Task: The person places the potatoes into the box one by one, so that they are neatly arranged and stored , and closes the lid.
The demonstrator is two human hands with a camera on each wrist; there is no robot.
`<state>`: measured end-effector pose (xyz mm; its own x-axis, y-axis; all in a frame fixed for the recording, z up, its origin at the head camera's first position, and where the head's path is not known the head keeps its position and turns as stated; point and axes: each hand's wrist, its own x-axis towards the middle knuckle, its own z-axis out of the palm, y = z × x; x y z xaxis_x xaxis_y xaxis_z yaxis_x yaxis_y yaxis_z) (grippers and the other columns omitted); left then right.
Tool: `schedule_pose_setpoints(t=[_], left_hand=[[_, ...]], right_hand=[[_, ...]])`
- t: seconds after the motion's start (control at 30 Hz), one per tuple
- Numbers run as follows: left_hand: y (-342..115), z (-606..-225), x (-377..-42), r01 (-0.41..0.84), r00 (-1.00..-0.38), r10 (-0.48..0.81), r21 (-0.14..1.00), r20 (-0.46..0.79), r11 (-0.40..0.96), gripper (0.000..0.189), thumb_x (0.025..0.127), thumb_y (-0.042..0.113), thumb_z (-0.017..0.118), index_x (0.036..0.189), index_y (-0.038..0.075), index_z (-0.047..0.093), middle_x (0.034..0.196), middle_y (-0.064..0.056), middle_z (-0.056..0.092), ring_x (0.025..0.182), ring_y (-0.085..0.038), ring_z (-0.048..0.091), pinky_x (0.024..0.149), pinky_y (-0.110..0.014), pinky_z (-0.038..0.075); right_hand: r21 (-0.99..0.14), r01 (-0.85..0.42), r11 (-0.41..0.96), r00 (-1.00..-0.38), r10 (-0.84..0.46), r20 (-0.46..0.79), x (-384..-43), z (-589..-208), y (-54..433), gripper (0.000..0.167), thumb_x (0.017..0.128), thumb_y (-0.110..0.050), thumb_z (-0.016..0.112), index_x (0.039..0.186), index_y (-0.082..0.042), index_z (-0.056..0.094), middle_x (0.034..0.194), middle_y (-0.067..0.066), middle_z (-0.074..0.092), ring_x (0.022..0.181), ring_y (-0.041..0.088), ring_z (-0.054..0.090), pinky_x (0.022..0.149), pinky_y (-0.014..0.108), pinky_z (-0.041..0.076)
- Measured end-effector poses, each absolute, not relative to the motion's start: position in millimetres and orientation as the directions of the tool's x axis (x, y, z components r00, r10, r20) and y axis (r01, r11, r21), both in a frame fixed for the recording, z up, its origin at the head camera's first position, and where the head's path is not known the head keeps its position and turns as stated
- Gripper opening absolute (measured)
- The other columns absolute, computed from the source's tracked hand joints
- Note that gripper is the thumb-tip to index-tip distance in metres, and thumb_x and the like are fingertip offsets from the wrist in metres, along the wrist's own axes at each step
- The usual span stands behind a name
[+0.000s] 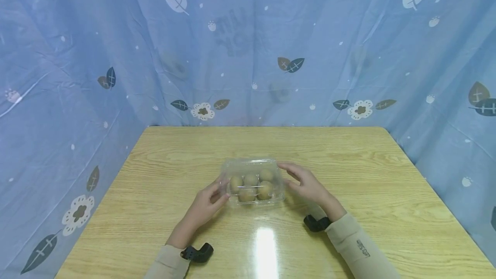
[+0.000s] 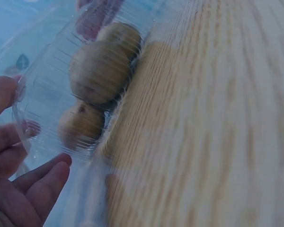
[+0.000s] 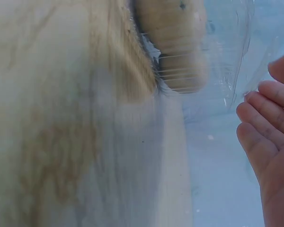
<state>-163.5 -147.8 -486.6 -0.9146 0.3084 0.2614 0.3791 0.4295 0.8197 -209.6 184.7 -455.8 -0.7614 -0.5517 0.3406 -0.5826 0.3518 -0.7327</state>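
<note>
A clear plastic box [image 1: 253, 165] with its lid down stands on the table, holding several round, brownish-yellow pieces, possibly fruit [image 1: 251, 180]; their exact kind is unclear. At the box's left side, my left hand [image 1: 207, 199] curls its fingers about the rim. One of its fingertips [image 2: 32, 127] shows through the plastic in the left wrist view. My right hand [image 1: 308, 184] stands beside the box's right side, fingers loosely extended. In the right wrist view, the fingers [image 3: 258, 135] lie close to the plastic edge; whether one touches it is hard to tell.
The wooden table [image 1: 186, 150] reaches beyond the box on every side. A blue patterned curtain [image 1: 248, 55] hangs behind it and along both sides. A bright light reflection [image 1: 265, 251] lies on the tabletop in front of the box.
</note>
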Motion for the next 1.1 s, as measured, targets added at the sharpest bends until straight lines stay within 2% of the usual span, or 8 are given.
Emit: schedule_pose_setpoints(t=[0.27,0.5,0.67,0.8,0.9,1.0,1.1], left_hand=[[-143,-452,-148,0.342,-0.924,0.308,0.844,0.224,0.413,0.050,0.094,0.007,0.058,0.138,-0.007,0.041,0.149,-0.023,0.032,0.127,-0.040,0.046,0.099,-0.038,0.048],[-145,-450,-148,0.352,-0.923,0.279,0.872,0.264,0.340,0.042,0.098,0.003,0.048,0.138,-0.009,0.040,0.147,-0.023,0.036,0.116,-0.041,0.056,0.103,-0.044,0.044],[-145,-448,-149,0.304,-0.941,0.247,0.899,0.231,0.316,0.038,0.101,0.000,0.036,0.137,-0.010,0.040,0.145,-0.024,0.038,0.116,-0.040,0.056,0.102,-0.041,0.045],[-146,-450,-151,0.287,-0.947,0.234,0.907,0.220,0.308,0.039,0.104,0.005,0.030,0.138,-0.011,0.037,0.143,-0.027,0.040,0.114,-0.041,0.057,0.100,-0.039,0.048],[-148,-459,-156,0.298,-0.947,0.215,0.901,0.238,0.316,0.041,0.105,0.010,0.029,0.141,-0.008,0.036,0.134,-0.030,0.049,0.109,-0.040,0.061,0.101,-0.043,0.046],[-150,-471,-161,0.300,-0.948,0.207,0.893,0.242,0.335,0.043,0.105,0.015,0.033,0.145,0.000,0.034,0.134,-0.027,0.050,0.108,-0.036,0.063,0.103,-0.046,0.045],[-151,-479,-164,0.314,-0.942,0.229,0.882,0.244,0.351,0.047,0.103,0.020,0.040,0.147,0.007,0.032,0.146,-0.019,0.041,0.113,-0.033,0.061,0.101,-0.044,0.047]], right_hand=[[-0.736,-0.585,0.342,-0.761,-0.546,0.351,-204,-460,183,0.042,0.095,-0.001,0.052,0.136,0.008,0.044,0.140,0.024,0.046,0.130,0.039,0.042,0.109,0.048,0.038],[-0.742,-0.560,0.368,-0.784,-0.525,0.332,-198,-459,180,0.048,0.095,-0.007,0.055,0.139,0.004,0.041,0.143,0.021,0.044,0.133,0.037,0.040,0.110,0.046,0.037],[-0.726,-0.566,0.390,-0.788,-0.514,0.338,-195,-457,177,0.054,0.090,-0.005,0.060,0.139,0.005,0.040,0.143,0.022,0.043,0.132,0.037,0.040,0.109,0.045,0.039],[-0.720,-0.559,0.411,-0.796,-0.510,0.327,-194,-458,176,0.057,0.088,-0.005,0.061,0.140,0.004,0.039,0.144,0.021,0.042,0.134,0.036,0.040,0.109,0.044,0.039],[-0.710,-0.560,0.428,-0.799,-0.506,0.325,-193,-458,175,0.059,0.088,-0.005,0.062,0.141,0.003,0.038,0.145,0.020,0.042,0.134,0.036,0.039,0.109,0.045,0.040],[-0.698,-0.567,0.437,-0.796,-0.508,0.329,-190,-456,174,0.060,0.088,-0.006,0.062,0.142,0.004,0.037,0.146,0.021,0.040,0.134,0.037,0.038,0.108,0.047,0.041],[-0.680,-0.581,0.448,-0.789,-0.515,0.335,-187,-456,174,0.060,0.088,-0.005,0.061,0.142,0.005,0.037,0.146,0.023,0.039,0.134,0.039,0.038,0.106,0.050,0.043]])
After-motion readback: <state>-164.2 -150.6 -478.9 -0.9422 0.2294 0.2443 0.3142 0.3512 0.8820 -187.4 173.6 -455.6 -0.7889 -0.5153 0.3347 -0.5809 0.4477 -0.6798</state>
